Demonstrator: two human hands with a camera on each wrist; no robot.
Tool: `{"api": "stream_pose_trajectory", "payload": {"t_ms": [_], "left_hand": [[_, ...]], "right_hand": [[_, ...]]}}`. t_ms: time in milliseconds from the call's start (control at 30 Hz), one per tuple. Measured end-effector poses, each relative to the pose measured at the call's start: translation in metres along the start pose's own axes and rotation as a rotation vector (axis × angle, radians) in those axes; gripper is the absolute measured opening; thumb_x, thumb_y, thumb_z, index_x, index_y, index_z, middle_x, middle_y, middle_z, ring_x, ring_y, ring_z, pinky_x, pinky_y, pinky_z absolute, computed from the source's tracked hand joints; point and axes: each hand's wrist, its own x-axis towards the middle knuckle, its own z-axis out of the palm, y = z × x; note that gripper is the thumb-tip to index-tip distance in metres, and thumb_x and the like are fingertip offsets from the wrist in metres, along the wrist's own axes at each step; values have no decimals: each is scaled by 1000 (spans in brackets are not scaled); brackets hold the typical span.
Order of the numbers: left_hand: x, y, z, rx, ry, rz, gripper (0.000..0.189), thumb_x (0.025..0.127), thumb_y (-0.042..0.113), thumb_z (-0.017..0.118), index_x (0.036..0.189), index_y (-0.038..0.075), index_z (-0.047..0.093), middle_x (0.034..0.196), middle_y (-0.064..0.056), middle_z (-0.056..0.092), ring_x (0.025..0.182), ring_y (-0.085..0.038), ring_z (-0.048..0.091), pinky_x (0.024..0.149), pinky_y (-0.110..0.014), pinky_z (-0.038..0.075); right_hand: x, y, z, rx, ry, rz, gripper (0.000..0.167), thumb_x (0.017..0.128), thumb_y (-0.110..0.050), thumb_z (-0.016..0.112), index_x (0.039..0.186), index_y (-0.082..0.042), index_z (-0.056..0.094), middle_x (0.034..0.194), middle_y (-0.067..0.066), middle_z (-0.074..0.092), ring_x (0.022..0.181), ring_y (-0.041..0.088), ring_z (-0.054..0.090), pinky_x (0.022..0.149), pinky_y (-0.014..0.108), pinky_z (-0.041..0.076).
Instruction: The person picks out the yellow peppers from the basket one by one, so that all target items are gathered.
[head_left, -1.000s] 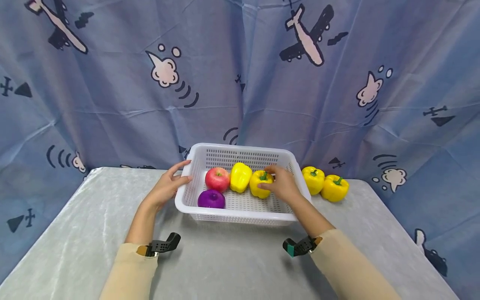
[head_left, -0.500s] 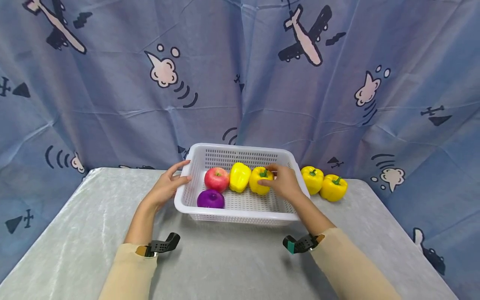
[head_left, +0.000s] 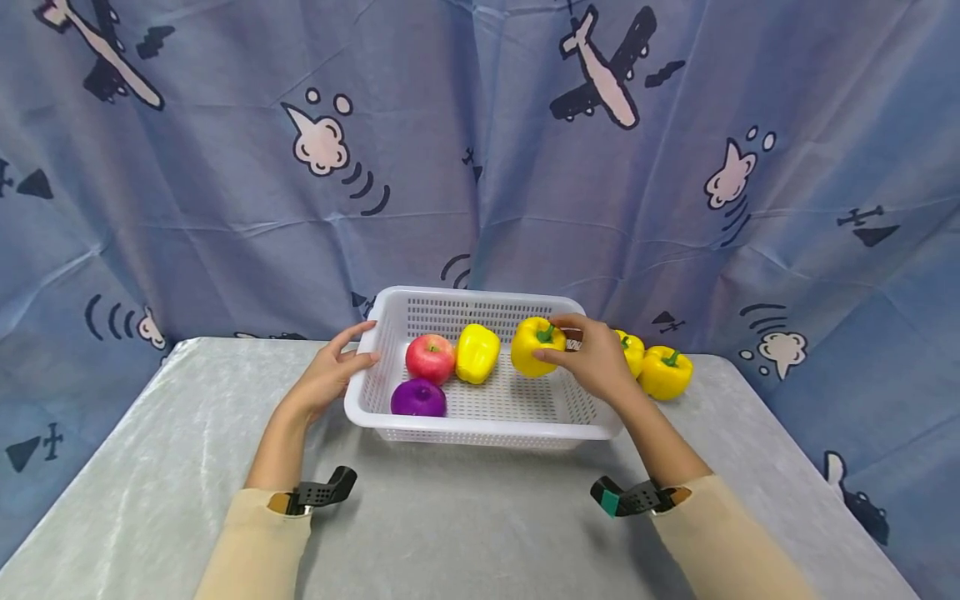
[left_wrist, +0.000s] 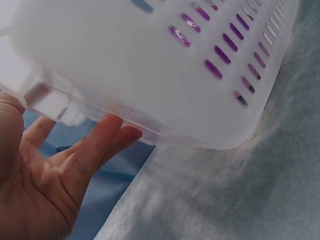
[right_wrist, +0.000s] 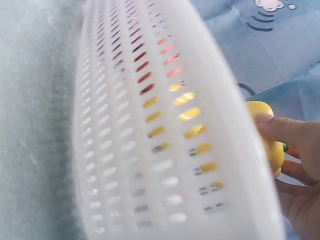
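Observation:
In the head view, my right hand (head_left: 600, 360) pinches a yellow bell pepper (head_left: 531, 350) by its sides, green stem facing the palm. That pepper is held up over the right half of a white perforated plastic basket (head_left: 495, 428). In the right wrist view the basket wall hides part of the pepper (right_wrist: 264, 112). My left hand (head_left: 327, 372) holds the basket's left end, its thumb on the rim; in the left wrist view fingers (left_wrist: 92, 150) lie against the outer wall. Inside the basket are a red apple (head_left: 431, 359), a purple round vegetable (head_left: 418, 399) and another yellow bell pepper (head_left: 477, 354).
Two more yellow bell peppers (head_left: 665, 373) stand on the table right of the basket, one partly behind my right hand. A grey-white cloth (head_left: 450, 517) covers the table. Behind it hangs a blue curtain (head_left: 420, 150) printed with planes.
My right hand has lifted the yellow bell pepper off the basket floor and moved it slightly right. The left hand keeps its place on the basket.

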Motion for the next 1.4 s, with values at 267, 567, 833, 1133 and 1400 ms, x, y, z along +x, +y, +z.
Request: {"api": "stream_pose_trajectory", "payload": {"t_ms": [267,567,833,1133,1400], "left_hand": [[-2,1,0,10,-3,6,70,101,25,60,161,24,25,154,-28,45,121,-37,62,84,-37,59],[-3,1,1,8,-4,6,69,101,23,59,161,23,25,152,-28,46,116,-31,65,83,-36,59],[-3,2,2,8,1,4,69,101,24,60,161,24,26,153,-27,46,118,-33,64,83,-37,59],[-2,1,1,7,12,-4,68,101,23,59,160,24,27,152,-27,46,121,-36,62,83,-38,59],[-1,1,1,4,6,1,68,101,23,59,160,23,27,152,-28,46,116,-31,64,83,-37,59]], "right_hand": [[-17,1,-19,31,68,-4,61,86,-30,81,138,-8,59,142,17,60,131,39,58,102,52,52],[-42,11,-34,90,167,3,57,88,-25,80,137,-5,59,141,19,60,131,38,58,98,41,52],[-63,18,-53,99,267,49,64,87,-34,80,140,-5,58,142,21,58,130,40,57,88,14,51],[-77,34,-73,36,302,184,71,89,-48,75,145,-11,54,154,13,49,137,38,52,103,47,47],[-83,49,-76,60,340,301,71,89,-48,74,147,-12,52,155,11,49,140,36,50,102,45,49]]}}
